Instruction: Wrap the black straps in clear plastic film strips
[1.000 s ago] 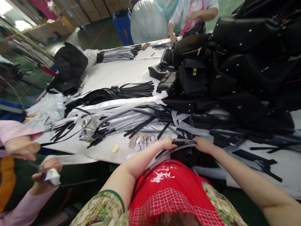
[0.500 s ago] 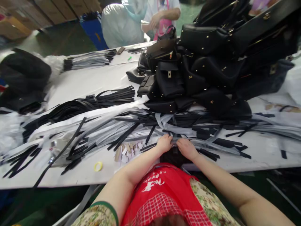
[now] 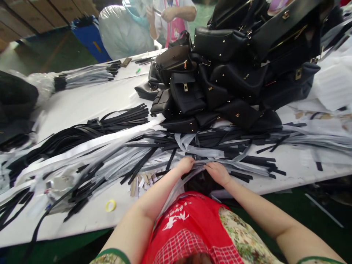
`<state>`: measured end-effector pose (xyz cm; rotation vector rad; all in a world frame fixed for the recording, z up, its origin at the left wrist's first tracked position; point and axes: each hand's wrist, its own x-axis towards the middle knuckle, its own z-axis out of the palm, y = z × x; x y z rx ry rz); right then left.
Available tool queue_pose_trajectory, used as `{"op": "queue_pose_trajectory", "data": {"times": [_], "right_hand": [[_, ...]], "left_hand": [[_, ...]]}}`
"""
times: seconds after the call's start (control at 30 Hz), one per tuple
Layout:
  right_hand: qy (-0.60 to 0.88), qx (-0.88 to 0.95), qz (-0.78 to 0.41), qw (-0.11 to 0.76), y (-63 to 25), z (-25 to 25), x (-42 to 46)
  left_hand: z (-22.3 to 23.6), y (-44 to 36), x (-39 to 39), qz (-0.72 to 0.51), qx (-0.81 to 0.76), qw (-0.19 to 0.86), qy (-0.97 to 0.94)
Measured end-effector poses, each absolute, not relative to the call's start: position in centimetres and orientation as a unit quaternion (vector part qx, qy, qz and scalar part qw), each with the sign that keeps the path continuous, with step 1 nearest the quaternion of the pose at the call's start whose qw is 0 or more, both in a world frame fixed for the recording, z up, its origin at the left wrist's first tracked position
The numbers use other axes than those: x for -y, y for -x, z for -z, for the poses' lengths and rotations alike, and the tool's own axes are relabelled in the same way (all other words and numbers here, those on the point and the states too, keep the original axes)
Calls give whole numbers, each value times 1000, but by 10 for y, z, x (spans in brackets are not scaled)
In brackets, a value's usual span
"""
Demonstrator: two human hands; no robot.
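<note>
My left hand point(image 3: 184, 165) and my right hand point(image 3: 219, 172) meet at the near edge of the white table point(image 3: 90, 99). Both have their fingers closed on a plastic-wrapped strap point(image 3: 202, 164) that hangs down toward my red apron. Just beyond my hands lies a heap of black straps in clear sleeves point(image 3: 170, 146). Below my hands a dark bag point(image 3: 202, 182) sits at the table's edge, mostly hidden.
A big pile of black handbags point(image 3: 228, 73) fills the back right. Bundles of black straps point(image 3: 90, 128) lie left. A yellow tape roll point(image 3: 110, 205) and small paper tags point(image 3: 141, 180) lie near the front edge. A person in a pink apron point(image 3: 172, 20) stands across the table.
The view has swung right, so the person in pink sleeves at left is out of sight. My hands came together on the strap, and its plastic sleeve now trails down to my apron.
</note>
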<state>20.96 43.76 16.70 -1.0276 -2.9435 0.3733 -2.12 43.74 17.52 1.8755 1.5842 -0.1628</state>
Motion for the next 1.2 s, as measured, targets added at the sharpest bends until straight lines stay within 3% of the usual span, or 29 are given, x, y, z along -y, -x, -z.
{"op": "queue_pose_trajectory", "data": {"times": [0.4,0.8,1.03,1.2], "right_hand": [[440,889,-121,34,-243,-163,-473],[372,906,-175,-98,-236,-124,-481],[350,916,-161,-107,-235,-148,-495],[383,911,-140,-59,-248,-188,-505]], "left_hand": [[-191,67,-386,96,-643,360,-669],[-183,50,-361,102,-687,358,-623],[-212,53,-373,84,-703,320,-629],[-254,59,-377,51,-711,268,-648]]}}
